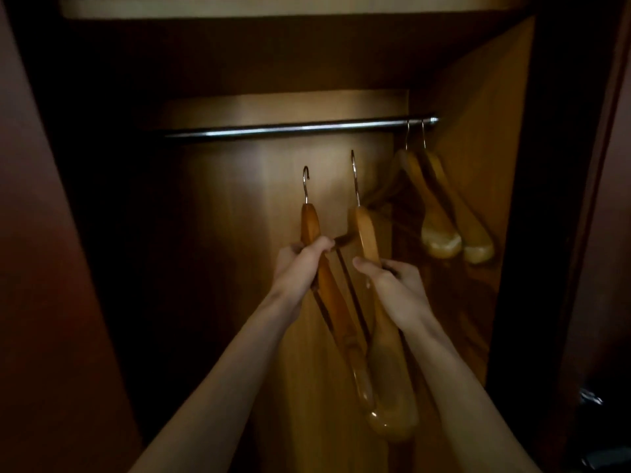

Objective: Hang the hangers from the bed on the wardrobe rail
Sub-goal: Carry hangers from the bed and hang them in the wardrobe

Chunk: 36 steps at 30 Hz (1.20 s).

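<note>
I look into an open wooden wardrobe with a metal rail running across it. My left hand is shut on a wooden hanger whose metal hook points up, below the rail. My right hand grips a second wooden hanger just to the right, its hook also upright and short of the rail. Two more wooden hangers hang on the rail at its far right end, close together.
A shelf spans the wardrobe above the rail. The right side panel stands close to the hung hangers. The left part of the wardrobe is dark. A dark door edge borders the right.
</note>
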Tool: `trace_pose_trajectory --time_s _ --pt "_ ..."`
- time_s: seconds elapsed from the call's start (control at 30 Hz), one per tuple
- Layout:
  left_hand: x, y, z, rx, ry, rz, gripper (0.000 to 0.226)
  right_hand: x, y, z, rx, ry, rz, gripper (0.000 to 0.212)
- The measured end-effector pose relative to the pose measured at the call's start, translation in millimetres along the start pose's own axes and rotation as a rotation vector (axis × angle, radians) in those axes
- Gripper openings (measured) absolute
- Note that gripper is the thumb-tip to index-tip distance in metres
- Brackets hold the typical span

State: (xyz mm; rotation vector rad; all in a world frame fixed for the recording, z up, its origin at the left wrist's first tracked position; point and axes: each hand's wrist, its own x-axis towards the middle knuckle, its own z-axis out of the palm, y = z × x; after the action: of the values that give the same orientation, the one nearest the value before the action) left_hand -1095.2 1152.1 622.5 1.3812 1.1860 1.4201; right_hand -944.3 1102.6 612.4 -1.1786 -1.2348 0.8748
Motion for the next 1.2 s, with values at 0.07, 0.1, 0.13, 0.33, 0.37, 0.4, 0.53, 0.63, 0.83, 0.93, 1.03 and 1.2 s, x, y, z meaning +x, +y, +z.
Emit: trace_pose_trajectory --time_s 0.07,0.1,0.13,0.33,0.37,0.4,0.53,0.63,0.83,0.93,1.03,1.2 --pt "25 16 6 0.023 0.002 0.051 0.029 27 -12 3 0.023 -0.002 -0.024 0.020" --pt "35 23 9 0.038 -0.006 0.075 0.028 39 -18 4 0.035 0.001 -0.034 0.017" --pt "46 30 10 0.048 -0.012 0.094 0.028 50 -24 5 0.044 0.004 -0.044 0.016" --pt "94 62 25 0.078 -0.063 0.191 0.028 103 -51 4 0.031 0.040 -0.090 0.019" --pt "100 66 28 0.074 -0.067 0.204 0.028 111 -55 2 0.039 0.038 -0.087 0.018" --pt "106 69 31 0.068 -0.068 0.214 0.028 117 -58 0 0.050 0.035 -0.085 0.018" --pt "128 80 44 0.061 -0.077 0.237 0.027 139 -67 -6 0.056 0.083 -0.105 0.022" --pt "145 86 53 0.040 -0.101 0.227 0.025 155 -70 -10 0.056 0.078 -0.084 0.024" --pt "170 86 73 0.024 -0.118 0.186 0.022 180 -66 -18 -0.025 0.090 -0.038 0.023" --pt "181 84 83 0.051 -0.120 0.173 0.023 188 -63 -22 -0.022 0.100 -0.019 0.021" --pt "189 81 91 0.043 -0.167 0.165 0.022 196 -59 -24 -0.022 0.123 -0.010 0.021" --pt "195 75 98 0.017 -0.246 0.128 0.024 207 -53 -25 0.004 0.130 -0.006 0.021"
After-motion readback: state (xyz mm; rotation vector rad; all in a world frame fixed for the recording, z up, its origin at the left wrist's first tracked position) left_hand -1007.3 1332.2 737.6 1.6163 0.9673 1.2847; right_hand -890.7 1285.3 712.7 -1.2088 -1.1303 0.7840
